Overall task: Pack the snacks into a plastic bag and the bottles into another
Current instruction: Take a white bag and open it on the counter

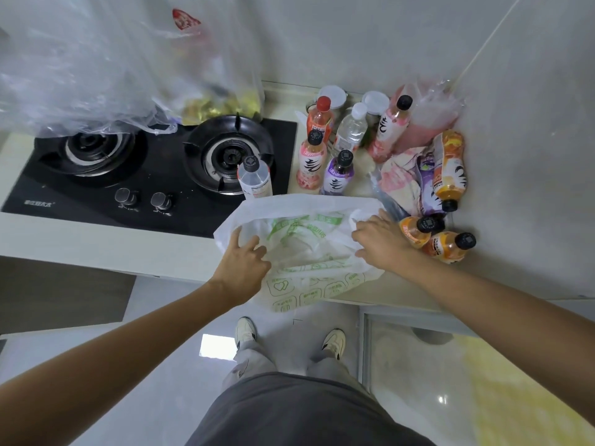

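Gripping white bag (299,239), both hands' fingers (249,244) partly hidden

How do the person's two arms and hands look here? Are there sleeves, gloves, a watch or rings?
Both forearms are bare as far as the picture shows: no sleeve reaches them. The left hand and the right hand wear no gloves. No watch or bracelet shows on either wrist, and no ring shows on the visible fingers.
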Demonstrator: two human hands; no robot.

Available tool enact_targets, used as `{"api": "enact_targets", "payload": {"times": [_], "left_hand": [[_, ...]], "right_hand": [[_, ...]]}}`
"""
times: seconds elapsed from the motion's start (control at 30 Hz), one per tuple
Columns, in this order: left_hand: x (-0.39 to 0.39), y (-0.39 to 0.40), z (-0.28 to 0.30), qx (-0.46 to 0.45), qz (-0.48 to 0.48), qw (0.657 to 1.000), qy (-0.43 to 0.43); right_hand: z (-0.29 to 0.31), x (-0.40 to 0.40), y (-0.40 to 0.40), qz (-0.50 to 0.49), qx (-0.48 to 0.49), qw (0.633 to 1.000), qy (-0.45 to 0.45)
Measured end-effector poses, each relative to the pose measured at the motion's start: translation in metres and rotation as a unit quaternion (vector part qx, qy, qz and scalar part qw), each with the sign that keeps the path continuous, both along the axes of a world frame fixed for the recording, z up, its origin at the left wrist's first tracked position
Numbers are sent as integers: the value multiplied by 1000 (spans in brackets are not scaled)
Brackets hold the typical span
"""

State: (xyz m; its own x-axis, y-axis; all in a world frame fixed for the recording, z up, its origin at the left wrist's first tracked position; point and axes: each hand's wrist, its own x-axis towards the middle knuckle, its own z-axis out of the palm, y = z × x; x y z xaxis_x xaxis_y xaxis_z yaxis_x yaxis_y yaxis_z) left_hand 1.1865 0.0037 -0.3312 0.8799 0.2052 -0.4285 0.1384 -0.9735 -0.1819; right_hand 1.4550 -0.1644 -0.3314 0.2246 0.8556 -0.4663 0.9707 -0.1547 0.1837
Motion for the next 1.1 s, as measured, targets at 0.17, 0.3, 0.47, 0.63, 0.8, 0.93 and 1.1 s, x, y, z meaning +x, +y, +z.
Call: {"api": "enact_targets", "payload": {"times": [0.17,0.3,0.47,0.63,0.8,0.93,1.1], "left_hand": [[11,-4,0,38,88,995,22],[17,3,-7,47,104,993,34],[22,9,-4,26,119,992,23],[26,5,-6,14,116,993,16],[22,1,-11,6,121,993,-9],[12,1,-22,27,120,991,49],[11,-8,-28,37,125,987,94]], "right_hand": [[-1,-3,4,-19,-61,996,-56],[-2,-8,5,-54,-83,993,-70],[2,-12,7,-61,-109,989,-83],[5,-17,8,-40,-41,998,-35],[-2,-12,11,-4,-31,999,-25],[-7,-9,13,-24,-108,992,-54],[-14,-16,11,-36,-137,986,-83]]}}
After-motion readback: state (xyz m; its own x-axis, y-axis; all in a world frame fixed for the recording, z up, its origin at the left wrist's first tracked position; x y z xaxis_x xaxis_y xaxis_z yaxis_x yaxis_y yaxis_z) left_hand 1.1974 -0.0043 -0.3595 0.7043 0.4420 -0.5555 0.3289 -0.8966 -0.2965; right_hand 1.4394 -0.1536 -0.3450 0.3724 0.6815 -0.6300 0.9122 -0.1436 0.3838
